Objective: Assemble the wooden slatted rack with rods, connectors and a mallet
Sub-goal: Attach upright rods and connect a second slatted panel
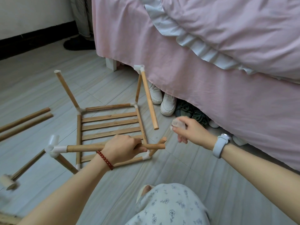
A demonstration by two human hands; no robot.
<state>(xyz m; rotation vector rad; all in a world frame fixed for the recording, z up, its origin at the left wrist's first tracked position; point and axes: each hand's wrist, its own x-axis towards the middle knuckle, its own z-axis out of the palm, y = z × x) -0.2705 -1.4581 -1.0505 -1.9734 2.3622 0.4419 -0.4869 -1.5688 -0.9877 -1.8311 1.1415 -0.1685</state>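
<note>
Left hand: fingers curled round a horizontal wooden rod, held above the near edge of the slatted rack frame; the rod's left end sits in a white corner connector.
Right hand: pinching a loose translucent white connector between thumb and fingers, in the air right of the frame.
Slatted rack frame: flat on the grey floor, uprights rising from its corners; the far right one carries a capped rod.
Mallet: on the floor at the left edge.
Two spare rods: on the floor, left of the frame.
Pink bed skirt: right, shoes beneath.
</note>
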